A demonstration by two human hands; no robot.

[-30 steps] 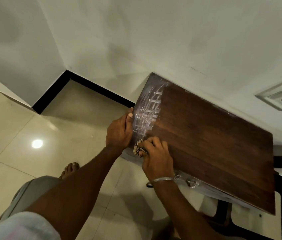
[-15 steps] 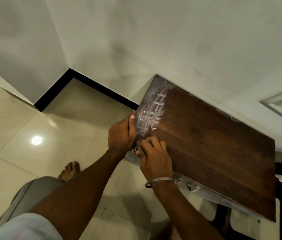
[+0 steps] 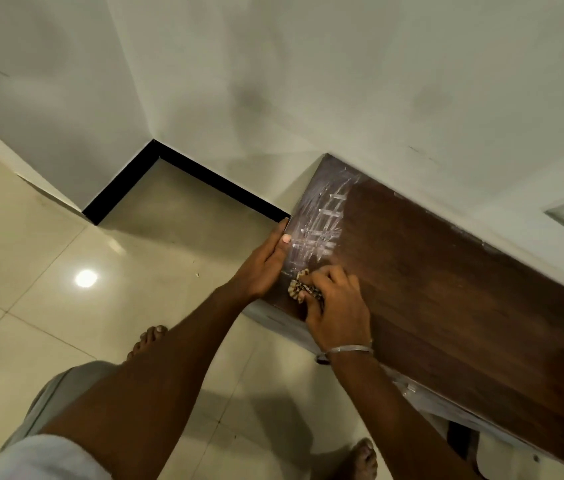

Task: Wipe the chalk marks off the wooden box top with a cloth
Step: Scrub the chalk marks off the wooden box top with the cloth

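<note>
Grip, right hand [image 3: 339, 306]: fingers curled round a small patterned cloth [image 3: 303, 289], bunched and pressed onto the wooden box top [image 3: 446, 289] near its front left corner. Left hand [image 3: 265, 263] clasps the left edge of the top, thumb lying on the upper face, apparently as a brace.

Chalk marks [image 3: 322, 223]: a white grid of crossed strokes in a strip along the left end, with a paler smear toward the far left corner. The cloth sits at the near end of this strip, touching its lowest strokes.

Progress (judgement): the broad area right of the strip is dark wood with no chalk visible. The left strip is largely unwiped, so the main work is left. Faint pale traces along the far edge by the wall may also need a pass.

Not resolved: most of the cloth is under the fingers; left fingers below the edge are hidden; the box body under the top is barely visible.
</note>
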